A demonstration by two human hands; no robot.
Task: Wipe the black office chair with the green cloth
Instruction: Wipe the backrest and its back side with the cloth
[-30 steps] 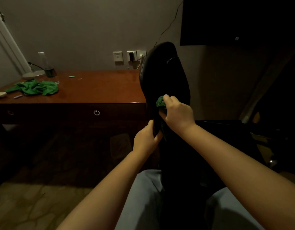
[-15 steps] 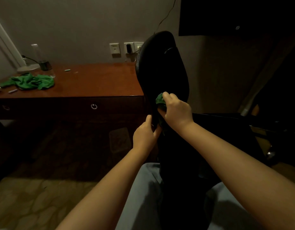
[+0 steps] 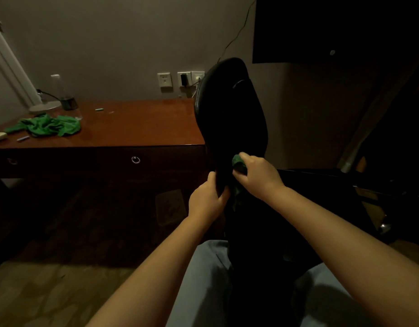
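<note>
We see one glossy black office chair (image 3: 232, 114); our left hand (image 3: 207, 200) grips its edge. Our right hand (image 3: 259, 177) clutches one bunched green cloth (image 3: 239, 164); a second cloth (image 3: 50, 127) lies on the desk (image 3: 137, 123).

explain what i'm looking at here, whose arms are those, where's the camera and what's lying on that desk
There is no machine here. The camera is worn on a person's head and looks forward and down, so the two bare arms are that person's own. This is the only view.

The left hand grips the edge of the tall, shiny black office chair, seemingly to steady its backrest. The right hand holds a bunched green cloth against the same backrest, low down.

Beside the chair stands a reddish-brown wooden desk. On its left part lies a crumpled green fabric, next to a pale round disc. The small items near them are too dim to name. White wall sockets sit above the desk.
</note>
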